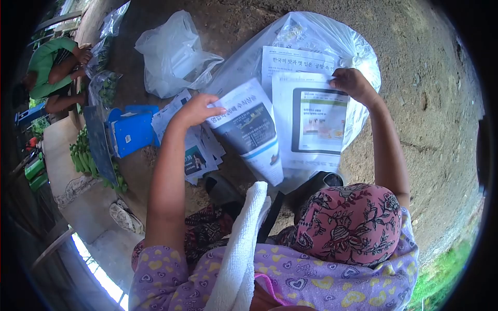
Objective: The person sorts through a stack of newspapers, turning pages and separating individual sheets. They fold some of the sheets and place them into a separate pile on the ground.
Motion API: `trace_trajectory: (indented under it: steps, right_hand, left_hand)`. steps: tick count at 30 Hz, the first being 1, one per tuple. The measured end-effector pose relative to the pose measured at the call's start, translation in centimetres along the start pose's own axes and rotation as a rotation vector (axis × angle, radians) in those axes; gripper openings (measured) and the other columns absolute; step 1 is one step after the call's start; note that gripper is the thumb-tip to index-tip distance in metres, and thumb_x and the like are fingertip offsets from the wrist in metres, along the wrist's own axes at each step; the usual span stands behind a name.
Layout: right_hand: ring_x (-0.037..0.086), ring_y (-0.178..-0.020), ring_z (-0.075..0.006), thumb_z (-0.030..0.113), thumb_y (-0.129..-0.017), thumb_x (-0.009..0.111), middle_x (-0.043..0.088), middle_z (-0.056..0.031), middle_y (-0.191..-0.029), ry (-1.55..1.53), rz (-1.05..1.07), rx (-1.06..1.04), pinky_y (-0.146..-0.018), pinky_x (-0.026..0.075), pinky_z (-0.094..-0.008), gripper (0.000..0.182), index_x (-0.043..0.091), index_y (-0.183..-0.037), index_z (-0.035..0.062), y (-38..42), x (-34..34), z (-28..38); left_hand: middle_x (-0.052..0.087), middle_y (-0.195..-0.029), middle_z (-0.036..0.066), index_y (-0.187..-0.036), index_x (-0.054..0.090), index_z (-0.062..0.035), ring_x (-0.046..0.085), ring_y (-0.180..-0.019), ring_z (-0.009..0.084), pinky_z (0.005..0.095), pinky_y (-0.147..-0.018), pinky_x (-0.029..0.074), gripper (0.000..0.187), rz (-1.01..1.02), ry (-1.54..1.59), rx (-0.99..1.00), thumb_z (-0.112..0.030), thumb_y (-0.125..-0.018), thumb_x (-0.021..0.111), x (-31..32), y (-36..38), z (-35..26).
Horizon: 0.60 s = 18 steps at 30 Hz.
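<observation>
My left hand pinches the upper left edge of a folded newspaper sheet, thumb on top. My right hand grips the top right corner of another printed sheet, which shows a dark-framed picture. Both sheets hang side by side above my feet. Behind them lies a large clear plastic bag, knotted at its right end, with a further newspaper page resting against it.
A white plastic bag lies beyond my left hand. Loose papers sit beside a blue plastic stool. Green bananas are further left. Another person crouches at the upper left near bagged greens.
</observation>
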State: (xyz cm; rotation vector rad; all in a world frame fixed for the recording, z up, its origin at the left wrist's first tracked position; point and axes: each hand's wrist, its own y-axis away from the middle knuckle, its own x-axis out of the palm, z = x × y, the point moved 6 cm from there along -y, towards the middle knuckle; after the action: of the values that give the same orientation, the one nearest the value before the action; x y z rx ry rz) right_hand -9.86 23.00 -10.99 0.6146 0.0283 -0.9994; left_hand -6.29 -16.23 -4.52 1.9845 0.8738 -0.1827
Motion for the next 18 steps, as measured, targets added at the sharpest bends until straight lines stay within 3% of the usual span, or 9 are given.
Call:
trace_trajectory:
  steps: [6,9,13,18]
  right_hand:
    - [0.056,-0.075,-0.0112,0.020,-0.082,0.072,0.064,-0.0051,-0.085,-0.218,-0.091,0.020,-0.069,0.046,-0.0254,0.031,0.062,-0.100,-0.0038,-0.7,-0.7,-2.6]
    - [0.055,-0.074,-0.0101,0.018,-0.084,0.069,0.064,-0.0040,-0.083,-0.186,-0.149,0.025,-0.068,0.045,-0.0244,0.027,0.062,-0.099,-0.0021,-1.4,-0.9,-2.5]
    - [0.056,-0.072,-0.0098,0.017,-0.085,0.066,0.064,-0.0051,-0.080,0.069,-0.215,-0.038,-0.068,0.046,-0.0261,0.022,0.063,-0.098,-0.0001,-2.4,-1.3,0.2]
    - [0.064,-0.076,-0.0190,0.019,-0.083,0.066,0.067,-0.0111,-0.086,0.203,-0.202,-0.120,-0.071,0.049,-0.0305,0.025,0.065,-0.101,0.0019,-3.9,-1.1,1.1]
  left_hand:
    - [0.067,-0.085,0.009,-0.097,0.067,0.0023,0.060,-0.078,0.0132,0.0288,-0.073,0.046,0.031,-0.094,0.078,-0.119,-0.023,-0.080,0.071,-2.3,2.1,3.6]
    - [0.067,-0.086,0.009,-0.098,0.067,0.0025,0.059,-0.078,0.0127,0.0292,-0.073,0.046,0.031,-0.118,0.057,-0.146,-0.023,-0.080,0.070,-3.2,3.5,6.0]
    - [0.067,-0.086,0.009,-0.097,0.067,0.0030,0.059,-0.079,0.0132,0.0297,-0.074,0.046,0.032,-0.141,-0.095,-0.202,-0.024,-0.080,0.069,-6.2,6.7,11.3]
    - [0.068,-0.086,0.011,-0.096,0.066,0.0043,0.060,-0.078,0.0144,0.0313,-0.072,0.046,0.035,-0.177,-0.193,-0.337,-0.025,-0.078,0.071,-11.3,12.8,14.8]
